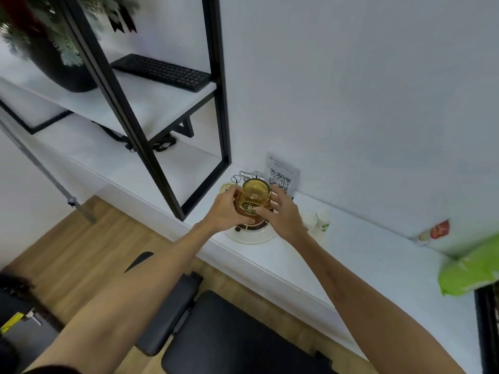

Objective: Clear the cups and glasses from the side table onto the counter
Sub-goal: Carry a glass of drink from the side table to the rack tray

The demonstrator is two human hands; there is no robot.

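An amber glass cup (253, 195) is held over a round white tray (251, 237) on the white counter (351, 255). My left hand (225, 211) grips the cup from the left, fingers curled round its side and base. From the right my right hand (280, 211) touches the same cup, the thumb on its lower rim and the fingers spread behind it. A wire cup rack (247, 176) stands just behind the cup.
A QR-code sign (280, 175) leans on the wall behind the tray. Small white cups (317, 218) sit to its right, a green bag (472, 268) farther right. A black-framed shelf (162, 103) with keyboard and plant stands left. A black stool (229, 333) is below.
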